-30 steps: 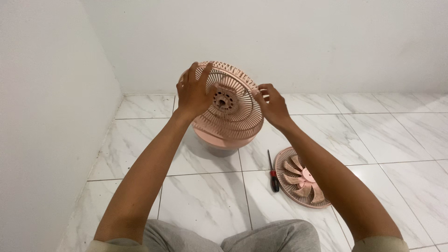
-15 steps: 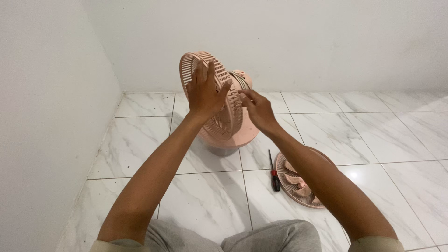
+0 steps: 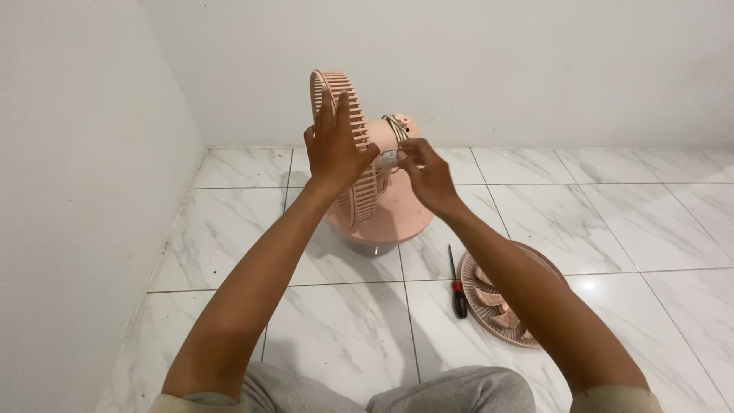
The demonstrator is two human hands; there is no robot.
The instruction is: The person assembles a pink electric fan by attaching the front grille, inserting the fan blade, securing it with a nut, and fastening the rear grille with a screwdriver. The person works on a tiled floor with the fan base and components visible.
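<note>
A pink desk fan stands on the tiled floor, its rear grille (image 3: 342, 95) turned edge-on toward me. My left hand (image 3: 335, 147) grips the rim of that grille with the fingers spread over its slats. Behind the grille is the pink motor housing (image 3: 382, 138) with a bundled cord around it. My right hand (image 3: 424, 174) rests on the housing at the cord; whether it grips is hidden. The fan's round pink base (image 3: 390, 216) sits below.
A red and black screwdriver (image 3: 457, 289) lies on the floor to the right of the base. Beside it lies the detached front grille with the fan blade (image 3: 497, 302) in it, partly under my right forearm. White walls meet in the corner at left.
The fan head has swung from facing me to edge-on. My left hand stayed on the grille rim; my right hand left the rim and moved behind to the motor housing.
</note>
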